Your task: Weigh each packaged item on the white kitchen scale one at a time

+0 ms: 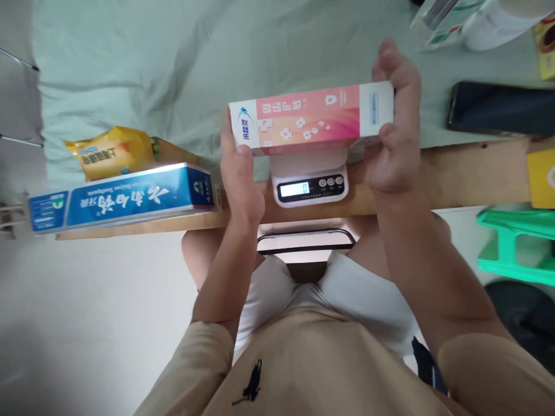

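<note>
A pink and white toothpaste box (pixel 312 118) is held lengthwise between my two hands, above a small white digital scale (pixel 310 193) with a lit display. My left hand (pixel 240 173) grips the box's left end, thumb on the near edge. At the other end, my right hand (pixel 396 127) has its thumb at the near corner and fingers round the far side. The box covers much of the scale's platform; whether the two touch is hard to tell. Left of my left hand lies a blue toothpaste box (pixel 125 196).
Behind the blue box sits a yellow packet (pixel 115 153). A dark phone (pixel 500 108) lies on the right, with a white bottle (pixel 498 23) beyond it and a yellow box (pixel 541 179) at the wooden edge (pixel 472 173). A green stool (pixel 511 245) stands below right.
</note>
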The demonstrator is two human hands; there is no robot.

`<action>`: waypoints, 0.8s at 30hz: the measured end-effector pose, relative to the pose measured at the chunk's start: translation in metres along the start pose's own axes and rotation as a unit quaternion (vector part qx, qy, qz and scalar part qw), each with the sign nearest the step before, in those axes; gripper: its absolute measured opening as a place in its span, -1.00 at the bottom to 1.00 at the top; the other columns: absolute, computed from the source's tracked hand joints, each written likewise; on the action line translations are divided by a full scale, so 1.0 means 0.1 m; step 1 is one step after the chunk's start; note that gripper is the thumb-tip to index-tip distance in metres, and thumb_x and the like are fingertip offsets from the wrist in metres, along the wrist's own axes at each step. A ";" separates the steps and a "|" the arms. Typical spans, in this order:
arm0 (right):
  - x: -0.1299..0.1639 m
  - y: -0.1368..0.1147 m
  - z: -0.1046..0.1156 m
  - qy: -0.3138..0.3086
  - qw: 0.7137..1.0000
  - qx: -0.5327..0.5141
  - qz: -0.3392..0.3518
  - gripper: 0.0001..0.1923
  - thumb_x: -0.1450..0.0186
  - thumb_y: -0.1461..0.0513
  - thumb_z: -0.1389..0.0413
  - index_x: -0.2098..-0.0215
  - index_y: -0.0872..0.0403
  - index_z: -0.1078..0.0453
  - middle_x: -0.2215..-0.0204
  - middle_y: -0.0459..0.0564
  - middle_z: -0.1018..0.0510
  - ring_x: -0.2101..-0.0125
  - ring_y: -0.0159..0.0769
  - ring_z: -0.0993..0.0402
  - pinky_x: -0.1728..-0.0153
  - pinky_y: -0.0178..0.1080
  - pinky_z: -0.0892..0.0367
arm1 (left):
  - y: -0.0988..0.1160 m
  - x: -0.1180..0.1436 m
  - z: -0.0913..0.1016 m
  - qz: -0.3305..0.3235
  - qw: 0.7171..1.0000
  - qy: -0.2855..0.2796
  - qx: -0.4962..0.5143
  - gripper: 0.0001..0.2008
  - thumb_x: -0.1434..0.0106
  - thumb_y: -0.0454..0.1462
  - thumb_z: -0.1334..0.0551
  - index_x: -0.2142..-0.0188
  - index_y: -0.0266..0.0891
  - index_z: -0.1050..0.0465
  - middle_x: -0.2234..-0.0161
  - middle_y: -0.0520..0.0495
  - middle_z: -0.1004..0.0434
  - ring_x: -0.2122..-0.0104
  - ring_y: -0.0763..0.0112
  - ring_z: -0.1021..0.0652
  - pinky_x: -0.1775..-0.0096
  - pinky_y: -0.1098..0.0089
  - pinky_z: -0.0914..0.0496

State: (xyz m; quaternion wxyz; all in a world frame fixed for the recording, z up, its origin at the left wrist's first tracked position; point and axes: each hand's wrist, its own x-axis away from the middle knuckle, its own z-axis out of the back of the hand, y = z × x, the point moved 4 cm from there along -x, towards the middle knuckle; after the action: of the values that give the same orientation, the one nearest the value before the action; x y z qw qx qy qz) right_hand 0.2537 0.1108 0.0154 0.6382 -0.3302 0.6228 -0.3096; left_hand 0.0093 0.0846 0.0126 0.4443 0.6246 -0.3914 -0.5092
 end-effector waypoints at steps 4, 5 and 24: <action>0.06 0.13 0.01 0.031 0.998 0.013 -0.058 -0.32 -0.34 -0.26 0.00 -0.34 -0.26 -0.28 -0.40 -0.26 -0.26 -0.53 -0.18 0.02 -0.57 0.13 0.03 | 0.03 0.01 -0.02 -0.018 1.000 -0.015 0.002 -0.41 -0.30 0.25 -0.21 -0.22 0.16 -0.42 -0.37 0.20 -0.32 -0.47 0.18 -0.24 -0.52 0.11 -0.14; 0.08 0.12 -0.01 0.027 0.998 0.007 -0.064 -0.36 -0.36 -0.24 0.01 -0.34 -0.30 -0.27 -0.40 -0.32 -0.25 -0.54 -0.23 0.03 -0.58 0.09 0.04 | 0.05 0.01 -0.02 -0.016 1.000 -0.023 0.001 -0.44 -0.31 0.23 -0.21 -0.22 0.22 -0.41 -0.37 0.27 -0.31 -0.49 0.23 -0.20 -0.53 0.14 -0.13; 0.08 0.20 -0.02 0.041 0.995 -0.056 -0.077 -0.36 -0.35 -0.20 -0.02 -0.26 -0.14 -0.42 -0.30 -0.31 -0.42 -0.46 -0.27 -0.18 -0.62 -0.03 0.14 | -0.15 0.03 0.02 0.001 0.995 -0.095 0.022 -0.36 -0.33 0.26 -0.13 -0.33 0.26 -0.30 -0.45 0.30 -0.18 -0.52 0.28 -0.13 -0.53 0.29 -0.10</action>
State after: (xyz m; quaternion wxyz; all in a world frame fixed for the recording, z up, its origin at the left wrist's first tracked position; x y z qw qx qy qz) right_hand 0.2516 0.1161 -0.0052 0.5669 -0.3992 0.6375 -0.3360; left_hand 0.0088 0.0858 -0.0024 0.3923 0.5823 -0.4436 -0.5570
